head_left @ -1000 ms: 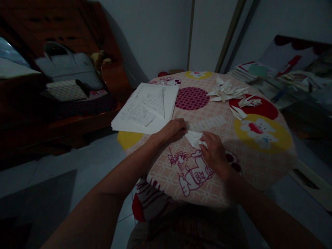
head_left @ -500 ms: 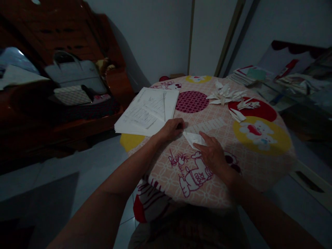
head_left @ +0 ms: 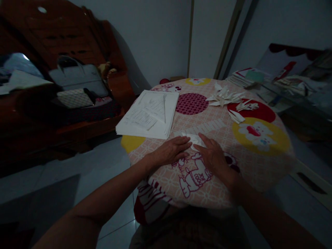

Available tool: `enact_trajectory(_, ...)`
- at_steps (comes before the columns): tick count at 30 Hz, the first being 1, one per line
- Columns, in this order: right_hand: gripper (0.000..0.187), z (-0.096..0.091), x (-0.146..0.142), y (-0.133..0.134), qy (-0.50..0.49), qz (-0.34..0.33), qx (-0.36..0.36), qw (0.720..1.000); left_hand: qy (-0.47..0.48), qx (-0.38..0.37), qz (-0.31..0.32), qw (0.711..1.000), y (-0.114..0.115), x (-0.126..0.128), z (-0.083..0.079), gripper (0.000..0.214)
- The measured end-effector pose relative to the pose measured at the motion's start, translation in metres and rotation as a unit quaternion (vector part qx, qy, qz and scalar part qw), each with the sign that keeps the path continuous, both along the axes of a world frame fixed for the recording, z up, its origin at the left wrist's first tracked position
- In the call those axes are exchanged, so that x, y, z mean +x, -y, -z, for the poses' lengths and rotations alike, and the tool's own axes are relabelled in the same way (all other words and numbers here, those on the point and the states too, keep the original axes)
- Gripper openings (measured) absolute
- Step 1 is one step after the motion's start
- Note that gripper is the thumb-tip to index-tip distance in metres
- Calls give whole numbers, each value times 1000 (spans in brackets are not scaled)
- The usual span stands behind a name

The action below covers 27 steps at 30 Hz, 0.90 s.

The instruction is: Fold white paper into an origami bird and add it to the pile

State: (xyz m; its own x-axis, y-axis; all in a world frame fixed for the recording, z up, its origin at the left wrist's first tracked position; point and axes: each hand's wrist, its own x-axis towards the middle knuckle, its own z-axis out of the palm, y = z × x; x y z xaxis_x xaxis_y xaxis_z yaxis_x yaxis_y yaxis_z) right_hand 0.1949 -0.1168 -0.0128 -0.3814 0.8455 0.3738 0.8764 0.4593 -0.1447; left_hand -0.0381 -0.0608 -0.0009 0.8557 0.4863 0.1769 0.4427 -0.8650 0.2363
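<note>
A small piece of folded white paper (head_left: 195,139) lies on the patterned tablecloth (head_left: 166,185), between my hands. My left hand (head_left: 172,149) is flat and open, its outstretched fingertips pressing on the paper's left end. From the right, my right hand (head_left: 213,156) holds the paper's other end, with thumb and forefinger spread along its two sides. Its other fingers are partly hidden. Farther back on the table lie several folded white paper shapes (head_left: 223,96), with pointed wings or petals.
To the left, a stack of written-on white sheets (head_left: 153,133) carries a folded paper triangle (head_left: 159,110). A wooden bench (head_left: 114,81) beyond holds a grey handbag (head_left: 80,77) and a quilted purse (head_left: 75,98). Books and papers (head_left: 243,79) sit on a glass surface at the right.
My left hand has come from a pinch beyond the paper's left tip to lying flat with fingertips on it. My right hand stays about where it was.
</note>
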Motion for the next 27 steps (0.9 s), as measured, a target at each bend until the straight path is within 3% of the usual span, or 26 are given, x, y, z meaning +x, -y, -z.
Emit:
enact_trajectory(9, 44, 9, 19, 14, -2, -48, 1, 999, -13, 11, -19, 1000, -4, -3, -5, 55)
enact_trajectory(16, 49, 2, 5, 25, 64, -71, 52, 994, -17, 29, -15, 999, -5, -1, 0, 57)
enact_trajectory(27, 30, -7, 10, 39, 133, -59, 65, 987, -58, 33, -12, 998, -6, -3, -4, 55)
